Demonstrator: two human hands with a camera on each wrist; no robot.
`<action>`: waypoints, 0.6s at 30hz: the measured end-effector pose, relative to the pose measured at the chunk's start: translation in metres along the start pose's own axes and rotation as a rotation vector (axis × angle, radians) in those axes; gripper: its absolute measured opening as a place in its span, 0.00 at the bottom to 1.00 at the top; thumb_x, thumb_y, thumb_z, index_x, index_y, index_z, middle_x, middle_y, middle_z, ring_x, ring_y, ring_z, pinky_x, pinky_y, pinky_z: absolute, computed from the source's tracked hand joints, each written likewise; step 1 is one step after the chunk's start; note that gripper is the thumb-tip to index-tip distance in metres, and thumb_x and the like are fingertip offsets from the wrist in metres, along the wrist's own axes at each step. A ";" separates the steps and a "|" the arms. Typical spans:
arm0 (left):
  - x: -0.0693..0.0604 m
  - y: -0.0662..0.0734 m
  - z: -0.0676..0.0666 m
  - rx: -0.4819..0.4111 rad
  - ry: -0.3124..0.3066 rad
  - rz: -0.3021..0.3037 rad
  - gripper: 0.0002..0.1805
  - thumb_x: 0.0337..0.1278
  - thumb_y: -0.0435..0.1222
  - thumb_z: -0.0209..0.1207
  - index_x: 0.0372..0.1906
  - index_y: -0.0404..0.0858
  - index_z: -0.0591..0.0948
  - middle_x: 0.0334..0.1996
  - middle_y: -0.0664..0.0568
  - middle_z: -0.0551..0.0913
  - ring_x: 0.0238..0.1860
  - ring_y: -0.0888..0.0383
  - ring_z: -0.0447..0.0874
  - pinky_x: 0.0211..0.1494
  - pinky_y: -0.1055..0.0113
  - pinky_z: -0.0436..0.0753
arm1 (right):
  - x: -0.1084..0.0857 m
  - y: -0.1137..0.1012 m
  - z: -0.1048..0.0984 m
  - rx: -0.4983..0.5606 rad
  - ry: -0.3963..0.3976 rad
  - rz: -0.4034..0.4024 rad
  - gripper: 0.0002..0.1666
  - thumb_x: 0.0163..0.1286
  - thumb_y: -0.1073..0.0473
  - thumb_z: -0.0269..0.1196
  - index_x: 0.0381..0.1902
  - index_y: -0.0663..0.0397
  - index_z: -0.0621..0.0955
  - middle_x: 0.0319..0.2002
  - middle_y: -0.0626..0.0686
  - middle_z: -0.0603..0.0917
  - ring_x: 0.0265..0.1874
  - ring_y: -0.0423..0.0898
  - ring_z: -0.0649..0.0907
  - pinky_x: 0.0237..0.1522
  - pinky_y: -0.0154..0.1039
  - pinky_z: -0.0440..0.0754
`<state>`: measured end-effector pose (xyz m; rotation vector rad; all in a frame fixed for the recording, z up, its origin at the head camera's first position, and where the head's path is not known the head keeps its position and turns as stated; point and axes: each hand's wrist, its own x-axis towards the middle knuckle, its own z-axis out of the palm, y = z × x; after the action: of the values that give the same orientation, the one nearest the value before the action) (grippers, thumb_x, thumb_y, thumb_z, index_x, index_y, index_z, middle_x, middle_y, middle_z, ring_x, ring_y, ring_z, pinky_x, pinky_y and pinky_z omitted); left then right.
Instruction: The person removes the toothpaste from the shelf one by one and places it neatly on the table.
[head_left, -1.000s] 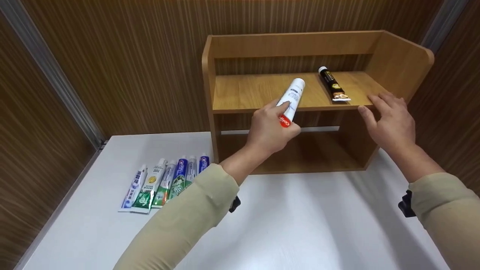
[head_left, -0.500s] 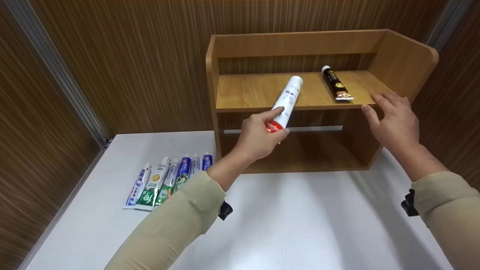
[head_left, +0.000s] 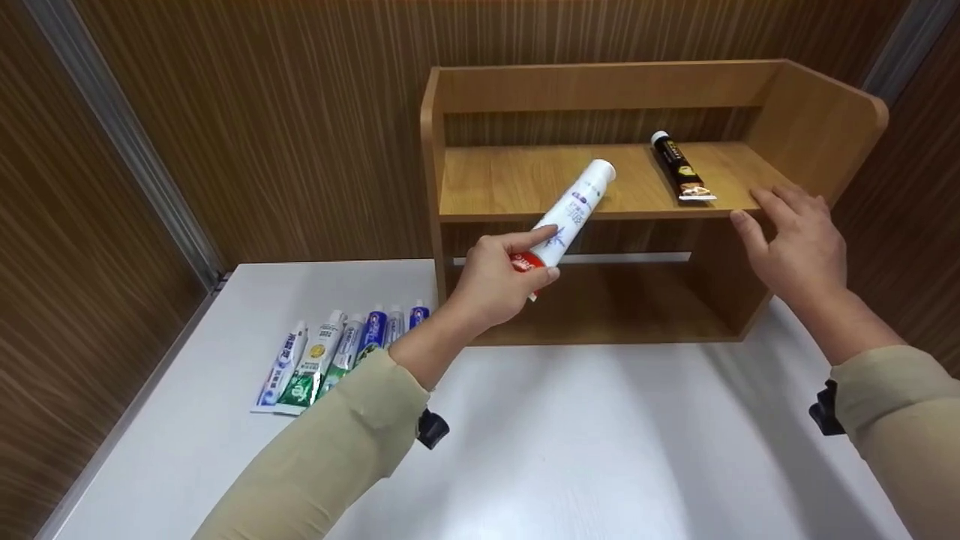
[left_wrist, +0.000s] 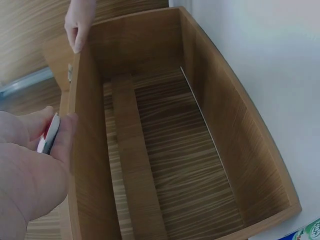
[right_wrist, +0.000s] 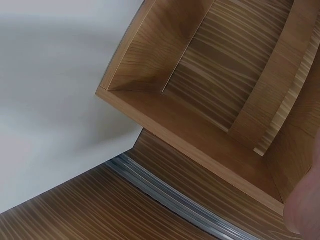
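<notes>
My left hand [head_left: 499,281] grips a white toothpaste tube [head_left: 576,208] by its red crimped end, thumb on top. The tube's capped end points up and away, in front of the upper board of the wooden shelf [head_left: 495,180]. In the left wrist view the tube [left_wrist: 49,134] shows edge-on between thumb and fingers. My right hand [head_left: 799,244] rests on the front edge of that board near its right side, fingers on top and nothing held. A black toothpaste tube [head_left: 681,169] lies on the board, left of the right hand, its white cap toward the back.
Several toothpaste tubes [head_left: 319,349] lie side by side on the white table [head_left: 562,450], left of the shelf; my left sleeve [head_left: 330,442] partly covers them. The lower compartment [head_left: 600,300] faces forward. Wood-patterned walls [head_left: 300,135] stand behind and at both sides.
My left hand has drawn back to the lower left with the white tube, away from the board. The right hand stays at the shelf edge. The view has shifted slightly.
</notes>
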<state>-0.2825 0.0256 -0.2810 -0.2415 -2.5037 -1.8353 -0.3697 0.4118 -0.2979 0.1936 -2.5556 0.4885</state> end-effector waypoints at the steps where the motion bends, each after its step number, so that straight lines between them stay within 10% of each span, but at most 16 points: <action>1: -0.002 -0.001 -0.001 0.000 0.003 -0.005 0.31 0.64 0.35 0.73 0.69 0.63 0.82 0.71 0.51 0.73 0.63 0.52 0.74 0.47 0.68 0.89 | 0.000 0.001 0.000 -0.001 -0.005 0.003 0.40 0.85 0.37 0.49 0.82 0.55 0.66 0.79 0.69 0.62 0.81 0.68 0.55 0.83 0.59 0.40; 18: -0.030 -0.022 -0.029 -0.010 0.010 -0.001 0.27 0.67 0.34 0.71 0.64 0.65 0.85 0.70 0.51 0.73 0.65 0.49 0.75 0.48 0.63 0.90 | -0.001 0.005 -0.002 0.005 0.042 -0.028 0.37 0.85 0.40 0.53 0.78 0.60 0.70 0.76 0.72 0.67 0.79 0.70 0.59 0.83 0.58 0.43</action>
<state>-0.2578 -0.0119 -0.2966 -0.2309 -2.4887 -1.8453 -0.3693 0.4177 -0.2980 0.2178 -2.5075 0.4837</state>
